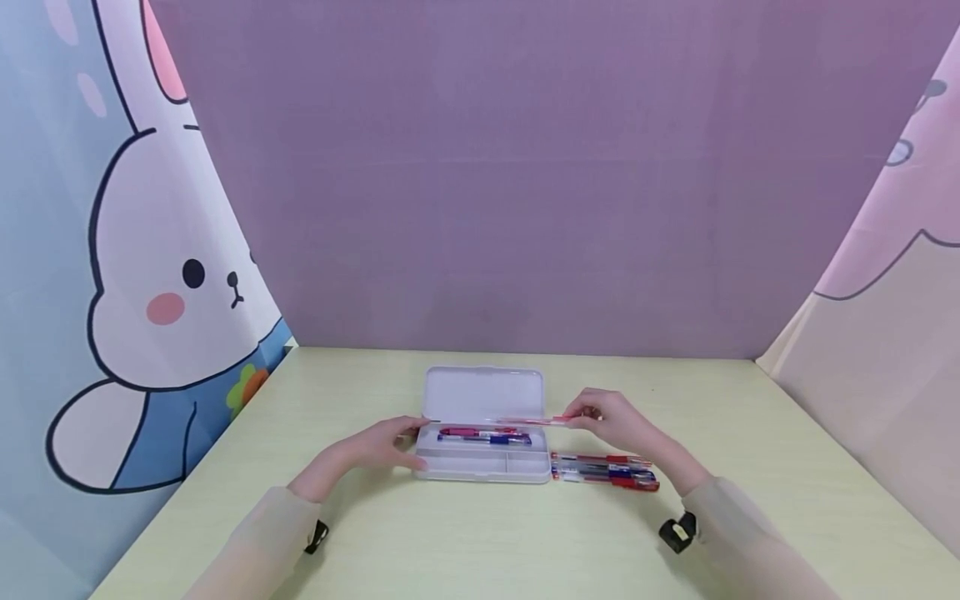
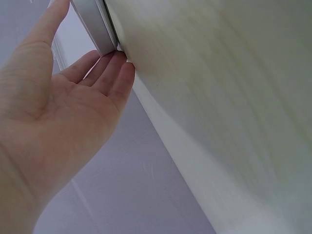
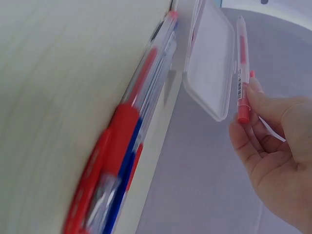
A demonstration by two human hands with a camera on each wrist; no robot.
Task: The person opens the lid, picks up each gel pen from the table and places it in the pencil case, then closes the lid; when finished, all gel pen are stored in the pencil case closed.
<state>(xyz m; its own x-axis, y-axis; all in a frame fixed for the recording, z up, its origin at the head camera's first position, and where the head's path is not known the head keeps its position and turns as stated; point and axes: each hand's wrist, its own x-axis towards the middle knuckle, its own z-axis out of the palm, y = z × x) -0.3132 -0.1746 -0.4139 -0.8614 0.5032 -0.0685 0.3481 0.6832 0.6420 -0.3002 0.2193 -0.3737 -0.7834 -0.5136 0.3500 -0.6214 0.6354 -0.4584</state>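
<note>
A white plastic pencil case (image 1: pixel 465 477) lies on the table with its lid (image 1: pixel 483 392) raised at the back. My left hand (image 1: pixel 378 443) holds the left end of the case, thumb near the front corner and fingers toward the back corner. A red pen (image 1: pixel 480 432) and a blue pen (image 1: pixel 487 440) lie in its long rear compartment. My right hand (image 1: pixel 611 417) pinches a clear-barrelled red pen (image 3: pixel 243 73) by its red end, above the case's right rear side. The pen points left, in front of the lid.
Several red and blue capped pens (image 1: pixel 607 472) lie side by side on the table (image 1: pixel 480 542), just right of the case and below my right forearm. A purple curtain (image 1: pixel 480 183) stands behind the table, with printed cloth panels (image 1: pixel 172 275) at both sides.
</note>
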